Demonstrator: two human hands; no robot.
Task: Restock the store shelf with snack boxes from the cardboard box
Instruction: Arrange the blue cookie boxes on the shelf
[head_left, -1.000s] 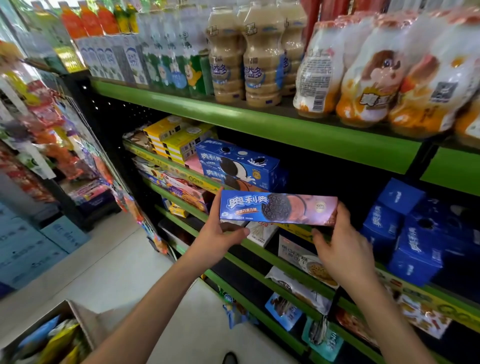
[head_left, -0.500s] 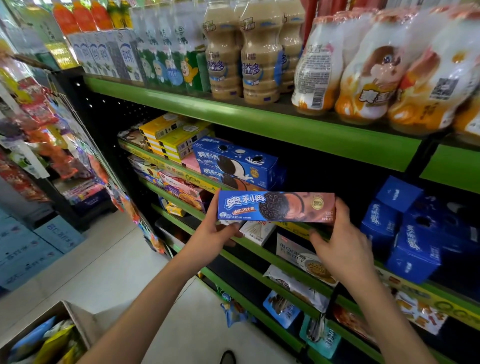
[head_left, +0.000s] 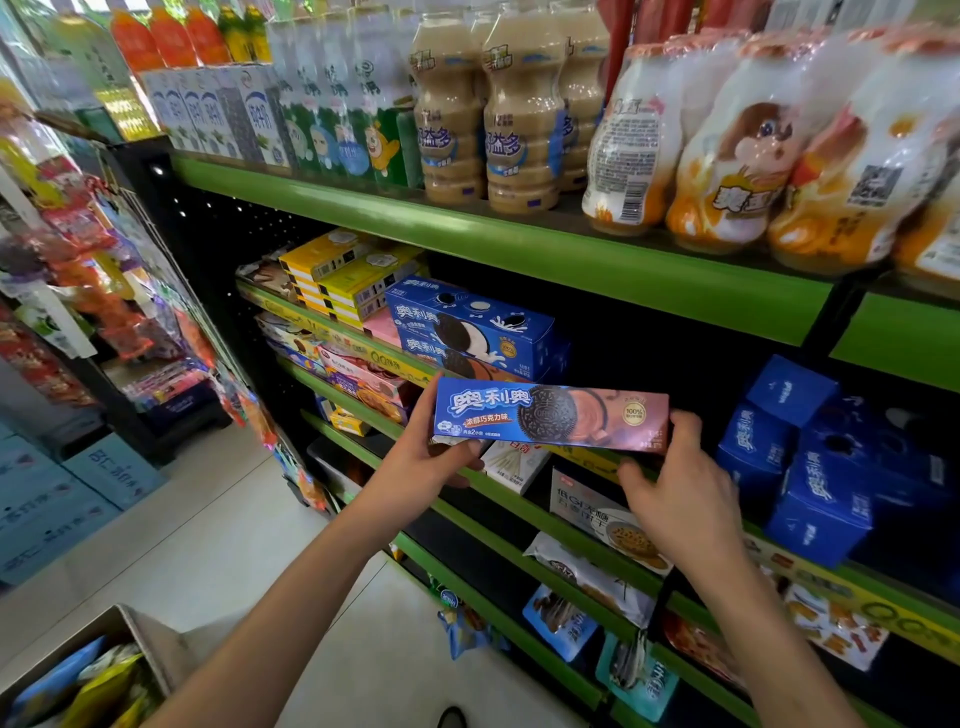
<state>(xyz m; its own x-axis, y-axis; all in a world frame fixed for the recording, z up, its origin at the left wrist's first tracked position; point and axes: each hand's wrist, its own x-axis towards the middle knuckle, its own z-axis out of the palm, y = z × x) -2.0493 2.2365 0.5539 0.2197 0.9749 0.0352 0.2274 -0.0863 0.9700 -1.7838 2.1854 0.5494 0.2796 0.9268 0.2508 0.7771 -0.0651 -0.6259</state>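
Note:
A long blue and brown cookie box (head_left: 550, 418) is held level in front of the green shelf (head_left: 519, 254). My left hand (head_left: 423, 457) grips its left end with the thumb up the side. My right hand (head_left: 680, 483) pinches its right end from below. Just behind and above it, two blue cookie boxes (head_left: 472, 332) lie stacked on the shelf. The open cardboard box (head_left: 130, 631) with coloured snack packs sits on the floor at the bottom left.
Yellow boxes (head_left: 343, 275) are stacked left of the blue ones. Blue cartons (head_left: 810, 457) stand at the right, with a dark gap between. Drink bottles (head_left: 524, 119) fill the top shelf. Bagged snacks lie on lower shelves. A hanging snack rack (head_left: 78, 249) is at the left.
Both hands have lifted the cookie box a little higher and closer to the stacked blue boxes. Its front face now tilts more toward me.

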